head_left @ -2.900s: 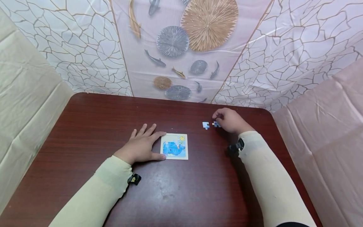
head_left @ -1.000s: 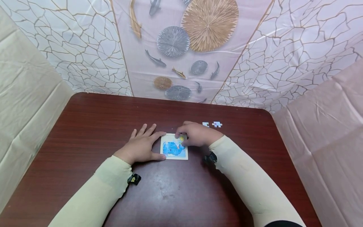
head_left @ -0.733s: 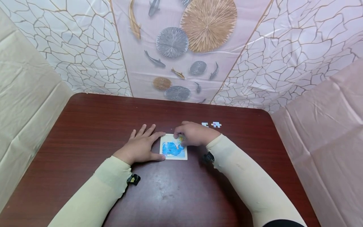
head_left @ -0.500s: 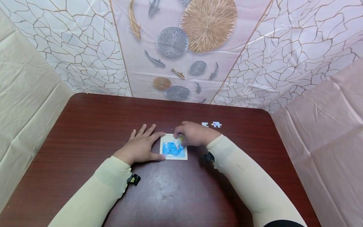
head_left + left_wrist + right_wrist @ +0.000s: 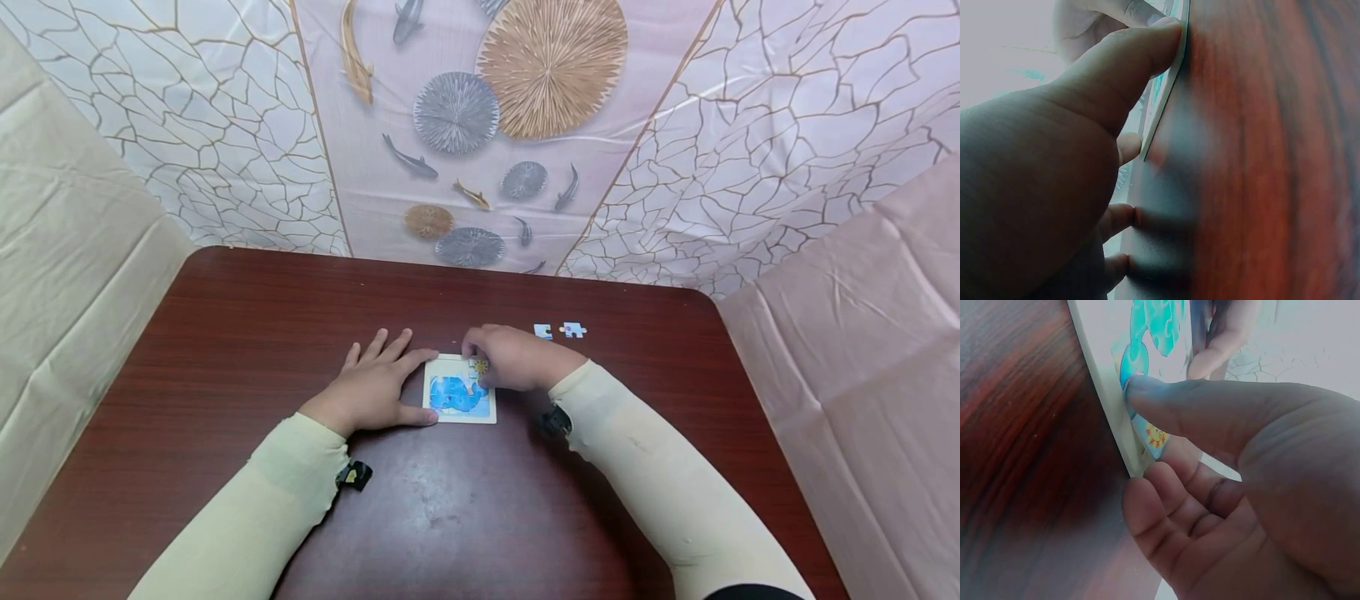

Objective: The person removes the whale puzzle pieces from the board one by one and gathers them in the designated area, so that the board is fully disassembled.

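Note:
A square puzzle board (image 5: 459, 420) with a blue whale picture lies on the table. My left hand (image 5: 367, 392) has its fingers spread on the table, with thumb and index fingertip touching the board's left corners. In the left wrist view, the thumb of my left hand (image 5: 1041, 181) rests at the edge of the board (image 5: 1163, 103). My right hand (image 5: 521, 357) pinches the sun corner piece (image 5: 481, 367) at the board's top right. The right wrist view shows this piece (image 5: 1155, 434) tilted up from the board (image 5: 1107, 394), between thumb and fingers of my right hand (image 5: 1272, 444).
Two loose puzzle pieces, a left one (image 5: 542, 332) and a right one (image 5: 573, 330), lie on the dark red table (image 5: 442, 508) beyond my right hand. Patterned cloth (image 5: 465, 192) hangs along the table's back edge, with plain cloth at both sides.
My right hand has moved left from the loose pieces to the board's top right corner. Over the last half second the sun piece has tilted out of line. My left hand has stayed in place.

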Tool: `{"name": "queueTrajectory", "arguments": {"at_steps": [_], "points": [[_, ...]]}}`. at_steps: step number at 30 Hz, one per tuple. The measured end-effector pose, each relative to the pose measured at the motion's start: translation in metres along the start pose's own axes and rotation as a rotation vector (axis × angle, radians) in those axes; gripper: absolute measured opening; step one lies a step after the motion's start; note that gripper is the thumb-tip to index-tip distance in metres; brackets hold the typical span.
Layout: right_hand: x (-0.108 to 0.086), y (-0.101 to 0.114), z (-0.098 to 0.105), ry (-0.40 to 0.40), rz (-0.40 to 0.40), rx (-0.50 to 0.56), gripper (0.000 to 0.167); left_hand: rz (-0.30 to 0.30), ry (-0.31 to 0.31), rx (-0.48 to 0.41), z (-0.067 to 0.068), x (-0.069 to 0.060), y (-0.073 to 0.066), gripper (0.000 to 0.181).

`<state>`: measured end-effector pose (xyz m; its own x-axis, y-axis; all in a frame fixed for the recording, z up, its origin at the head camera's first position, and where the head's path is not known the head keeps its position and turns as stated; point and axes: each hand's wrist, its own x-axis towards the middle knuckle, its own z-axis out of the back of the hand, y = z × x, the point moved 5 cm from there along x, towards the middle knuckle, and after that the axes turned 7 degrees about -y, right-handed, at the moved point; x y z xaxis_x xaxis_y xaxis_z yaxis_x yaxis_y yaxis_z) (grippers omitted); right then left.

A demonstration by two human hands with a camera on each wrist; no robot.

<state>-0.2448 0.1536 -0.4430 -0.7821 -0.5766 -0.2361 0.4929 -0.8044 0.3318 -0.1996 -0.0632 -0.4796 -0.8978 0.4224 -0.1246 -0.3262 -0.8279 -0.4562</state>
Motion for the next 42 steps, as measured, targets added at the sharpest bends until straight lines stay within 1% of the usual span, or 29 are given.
{"name": "queueTrajectory", "arguments": {"at_steps": [6, 10, 19, 25, 28, 31, 36, 42], "points": [[-0.002, -0.004, -0.002, -0.045, 0.021, 0.010, 0.034, 0.003, 0.000, -0.002, 0.000, -0.001, 0.000, 0.101], [-0.004, -0.006, -0.003, -0.094, 0.033, 0.037, 0.033, 0.001, -0.005, 0.005, 0.000, -0.001, 0.000, 0.101], [-0.011, -0.009, -0.003, -0.205, 0.103, 0.108, 0.031, -0.001, -0.008, 0.002, 0.000, -0.001, 0.001, 0.102], [-0.012, -0.012, -0.003, -0.254, 0.123, 0.118, 0.022, 0.003, -0.003, 0.001, -0.002, 0.000, 0.003, 0.102], [-0.012, -0.013, -0.002, -0.269, 0.118, 0.120, 0.019, 0.005, 0.001, -0.001, -0.002, 0.000, 0.003, 0.102], [-0.013, -0.013, -0.002, -0.278, 0.108, 0.135, 0.021, 0.006, 0.003, -0.002, -0.002, 0.000, 0.003, 0.102], [-0.013, -0.014, -0.002, -0.289, 0.069, 0.169, 0.022, 0.009, 0.003, -0.004, -0.002, 0.000, 0.003, 0.102], [-0.013, -0.018, 0.000, -0.321, 0.023, 0.198, 0.023, 0.013, 0.006, -0.006, -0.001, 0.000, 0.002, 0.102]]}}
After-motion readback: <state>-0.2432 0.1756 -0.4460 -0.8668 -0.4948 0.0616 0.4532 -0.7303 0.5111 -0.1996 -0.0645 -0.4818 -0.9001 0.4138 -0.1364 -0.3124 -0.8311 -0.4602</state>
